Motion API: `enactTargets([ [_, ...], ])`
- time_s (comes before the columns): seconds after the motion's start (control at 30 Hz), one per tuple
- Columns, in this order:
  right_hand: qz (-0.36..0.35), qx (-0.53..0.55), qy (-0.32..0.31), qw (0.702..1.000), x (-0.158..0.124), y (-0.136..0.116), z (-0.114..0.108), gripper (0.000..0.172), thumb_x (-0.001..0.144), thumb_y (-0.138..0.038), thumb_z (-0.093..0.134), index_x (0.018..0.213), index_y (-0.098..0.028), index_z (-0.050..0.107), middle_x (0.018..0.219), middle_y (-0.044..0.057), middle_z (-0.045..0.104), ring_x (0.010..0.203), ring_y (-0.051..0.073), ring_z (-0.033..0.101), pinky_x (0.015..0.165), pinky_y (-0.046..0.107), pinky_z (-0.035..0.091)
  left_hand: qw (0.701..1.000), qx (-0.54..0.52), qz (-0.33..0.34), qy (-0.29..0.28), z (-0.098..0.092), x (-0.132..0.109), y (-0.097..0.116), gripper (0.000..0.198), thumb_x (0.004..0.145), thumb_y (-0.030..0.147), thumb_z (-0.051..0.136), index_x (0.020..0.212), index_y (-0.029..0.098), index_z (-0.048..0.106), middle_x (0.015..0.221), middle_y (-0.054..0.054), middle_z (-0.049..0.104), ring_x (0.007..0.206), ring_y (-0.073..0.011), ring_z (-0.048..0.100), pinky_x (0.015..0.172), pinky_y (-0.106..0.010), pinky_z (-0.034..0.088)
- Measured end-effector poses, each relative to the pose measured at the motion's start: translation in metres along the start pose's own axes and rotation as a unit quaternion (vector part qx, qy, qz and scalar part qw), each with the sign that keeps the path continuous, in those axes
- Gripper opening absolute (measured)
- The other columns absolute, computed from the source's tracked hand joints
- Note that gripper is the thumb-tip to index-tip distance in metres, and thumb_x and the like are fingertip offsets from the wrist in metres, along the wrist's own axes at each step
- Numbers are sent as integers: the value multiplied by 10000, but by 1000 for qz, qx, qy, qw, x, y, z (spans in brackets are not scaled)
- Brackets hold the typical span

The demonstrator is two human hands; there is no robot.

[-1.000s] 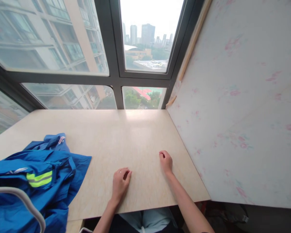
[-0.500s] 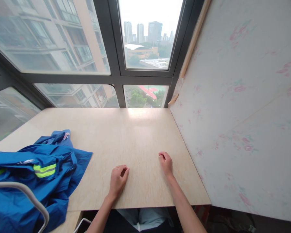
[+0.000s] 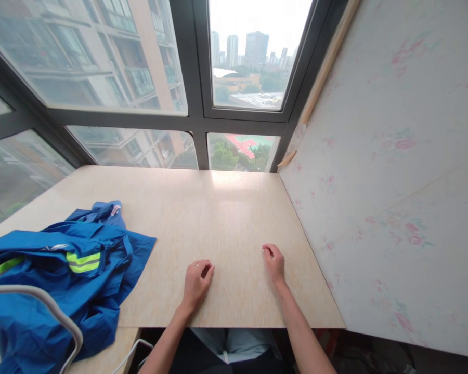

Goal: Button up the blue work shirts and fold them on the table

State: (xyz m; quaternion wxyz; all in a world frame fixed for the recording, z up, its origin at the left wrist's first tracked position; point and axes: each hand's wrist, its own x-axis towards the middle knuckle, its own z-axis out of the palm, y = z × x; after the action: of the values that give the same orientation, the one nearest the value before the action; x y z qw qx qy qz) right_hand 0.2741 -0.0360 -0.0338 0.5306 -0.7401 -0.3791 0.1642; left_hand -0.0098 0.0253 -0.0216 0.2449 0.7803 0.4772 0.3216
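Observation:
My left hand (image 3: 197,283) rests on the pale wood-look tabletop (image 3: 226,218) near its front edge, fingers curled in and thumb close to them. A dark hollow shows between thumb and fingers, with no object visible there. Farther to the right, my right hand (image 3: 275,262) lies on its side in a loose fist, likewise with nothing seen in it. To the left of my left hand, apart from it, spreads a crumpled blue garment (image 3: 105,288) with yellow-green and grey reflective strips.
A grey-white curved tube (image 3: 56,309) crosses over the garment at lower left. A white cable (image 3: 130,353) hangs by the table's front edge. Dark-framed windows (image 3: 197,122) stand behind the table, and a flower-patterned wall panel (image 3: 374,208) bounds its right side.
The camera view has turned slightly, so everything sits a little farther right in the picture. Both hands keep their curled pose and their places on the table.

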Motion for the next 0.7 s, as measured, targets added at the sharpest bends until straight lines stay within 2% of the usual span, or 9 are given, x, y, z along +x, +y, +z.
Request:
enactTargets([
  [0.7,-24,-28,9,999,4,7,0,218,778,-283,464,809,-200,663,870,75,710,844,220,635,808,346,476,1000,8,1,-20,-1,1,7,108,874,290,576,816,215,626,912,-56,721,944,-240,638,871,-401,439],
])
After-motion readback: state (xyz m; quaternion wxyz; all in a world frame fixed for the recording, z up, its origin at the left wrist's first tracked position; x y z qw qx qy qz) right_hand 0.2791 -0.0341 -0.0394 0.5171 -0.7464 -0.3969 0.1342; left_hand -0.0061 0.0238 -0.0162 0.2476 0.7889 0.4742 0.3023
